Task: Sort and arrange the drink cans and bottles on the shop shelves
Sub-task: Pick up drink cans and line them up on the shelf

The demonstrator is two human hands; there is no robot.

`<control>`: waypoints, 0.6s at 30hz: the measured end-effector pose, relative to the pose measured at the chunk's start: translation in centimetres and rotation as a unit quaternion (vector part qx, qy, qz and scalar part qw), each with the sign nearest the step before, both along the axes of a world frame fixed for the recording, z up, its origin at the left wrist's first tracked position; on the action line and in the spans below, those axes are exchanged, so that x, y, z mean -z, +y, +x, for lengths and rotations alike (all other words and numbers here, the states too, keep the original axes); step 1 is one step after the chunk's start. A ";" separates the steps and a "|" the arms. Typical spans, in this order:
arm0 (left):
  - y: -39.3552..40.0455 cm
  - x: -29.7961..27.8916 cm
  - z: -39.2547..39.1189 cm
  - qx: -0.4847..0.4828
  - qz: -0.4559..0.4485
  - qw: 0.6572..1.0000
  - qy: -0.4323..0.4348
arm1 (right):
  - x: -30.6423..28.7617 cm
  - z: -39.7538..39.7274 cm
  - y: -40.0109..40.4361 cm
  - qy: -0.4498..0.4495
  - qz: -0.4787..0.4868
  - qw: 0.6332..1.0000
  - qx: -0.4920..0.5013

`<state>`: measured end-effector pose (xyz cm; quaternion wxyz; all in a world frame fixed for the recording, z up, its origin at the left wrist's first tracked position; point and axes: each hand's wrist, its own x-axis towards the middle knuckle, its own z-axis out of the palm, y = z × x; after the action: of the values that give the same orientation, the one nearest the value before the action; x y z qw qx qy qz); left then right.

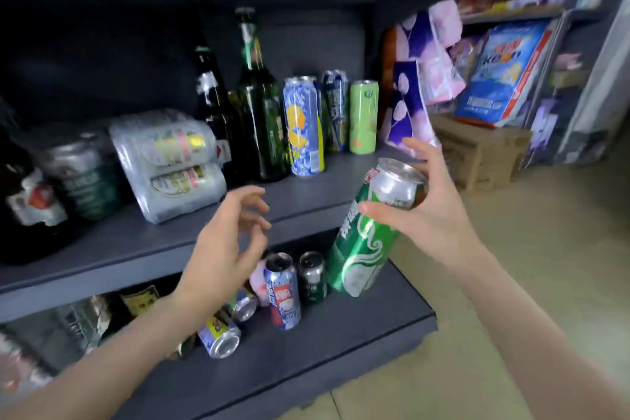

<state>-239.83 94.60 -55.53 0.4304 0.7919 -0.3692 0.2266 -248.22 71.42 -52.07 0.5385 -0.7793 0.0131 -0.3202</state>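
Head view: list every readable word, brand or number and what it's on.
"keon": large blue and white bag at right; partly legible, uncertain.
Tall green and white can in right hand: white characters, too blurred to read.
Blue and yellow can, upright blue and red can, shrink-wrapped can pack, dark green bottles: labels unreadable.

Left hand, right hand: bare, no gloves, rings, watch; forearms unsleeved.

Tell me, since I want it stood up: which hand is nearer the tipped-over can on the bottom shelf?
Left. The left hand hovers just above the tipped-over can; the right hand is off to its right, higher, holding a green can.
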 end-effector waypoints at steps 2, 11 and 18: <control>1.1 -4.6 0.1 -0.008 -0.016 0.999 -0.032 | -5.1 0.3 1.2 -0.038 0.004 0.999 0.002; 3.7 -20.1 0.3 -0.189 -0.019 0.954 -0.230 | -21.7 1.4 5.2 -0.217 -0.037 0.974 0.059; 4.8 -27.1 1.8 -0.332 0.071 0.924 -0.177 | -30.7 5.6 7.1 -0.282 -0.064 0.956 0.044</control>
<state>-238.02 99.41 -28.43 0.2007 0.8446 -0.1708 0.4660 -242.63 78.53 -21.32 0.4542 -0.6887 -0.1257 -0.5509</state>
